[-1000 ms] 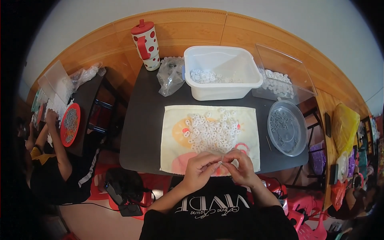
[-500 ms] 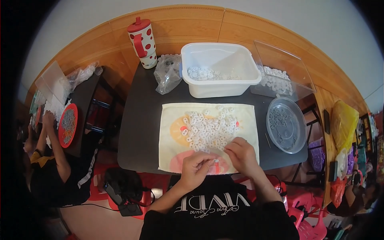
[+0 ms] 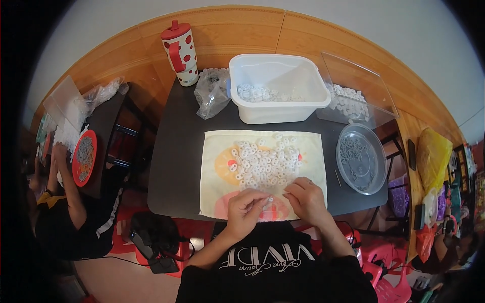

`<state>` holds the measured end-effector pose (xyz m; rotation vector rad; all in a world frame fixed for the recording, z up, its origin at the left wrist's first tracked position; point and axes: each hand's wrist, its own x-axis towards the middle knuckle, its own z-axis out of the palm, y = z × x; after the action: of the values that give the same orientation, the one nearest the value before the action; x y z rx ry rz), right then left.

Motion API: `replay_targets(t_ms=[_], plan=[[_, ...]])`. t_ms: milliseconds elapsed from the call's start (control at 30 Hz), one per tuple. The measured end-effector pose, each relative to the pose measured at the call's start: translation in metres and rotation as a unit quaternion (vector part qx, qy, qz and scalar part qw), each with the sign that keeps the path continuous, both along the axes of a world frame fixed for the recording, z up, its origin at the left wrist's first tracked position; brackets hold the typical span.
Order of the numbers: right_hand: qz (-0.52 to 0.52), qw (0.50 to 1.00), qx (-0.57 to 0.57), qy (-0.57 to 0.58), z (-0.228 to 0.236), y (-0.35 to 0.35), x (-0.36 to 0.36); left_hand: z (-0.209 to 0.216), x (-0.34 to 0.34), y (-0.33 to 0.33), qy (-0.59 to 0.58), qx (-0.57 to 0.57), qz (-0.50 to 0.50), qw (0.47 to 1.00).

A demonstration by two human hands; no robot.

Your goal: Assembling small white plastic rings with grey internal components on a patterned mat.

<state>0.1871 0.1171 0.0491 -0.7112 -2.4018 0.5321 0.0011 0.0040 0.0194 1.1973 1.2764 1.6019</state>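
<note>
Pieces (image 3: 268, 164), white, lay heaped on towel (image 3: 210, 151) at twelve o'clock, presumably for easy reach. Left hand (image 3: 244, 211) pinched a single piece (image 3: 269, 200), perhaps for clear sight. Right hand (image 3: 307, 200), three o'clock, was curled; contents indeterminable.

Left hand (image 3: 244, 208): thumb and fingers pinched. Right hand (image 3: 306, 202): fingers curled, held apart from left. Forearms (image 3: 214, 250): bared, angled inward.

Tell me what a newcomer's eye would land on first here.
Probably the heap of white pieces on the pale yellow cloth, with the left hand pinching a small white piece at its near side. Next, perhaps, the red-spotted tumbler at the far left and the white tub beyond the cloth.
</note>
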Motion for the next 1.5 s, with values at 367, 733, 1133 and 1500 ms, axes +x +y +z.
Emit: replay_targets(t_ms=[367,733,1133,1500], plan=[[0.007,0.999,0.006,-0.05,0.015,-0.003,0.002,-0.006,0.009,0.004,-0.083,-0.041,-0.038,0.995],[-0.011,0.999,-0.03,0.0,0.008,0.0,0.013,0.004,0.007,0.007,-0.089,-0.041,-0.059,0.993],[-0.009,0.864,-0.372,0.34,0.0,-0.013,-0.003,0.014,0.011,0.009,-0.108,-0.038,-0.073,0.991],[0.033,0.891,-0.345,0.293,-0.003,-0.014,-0.006,0.017,0.012,0.006,-0.096,-0.005,-0.081,0.992]])
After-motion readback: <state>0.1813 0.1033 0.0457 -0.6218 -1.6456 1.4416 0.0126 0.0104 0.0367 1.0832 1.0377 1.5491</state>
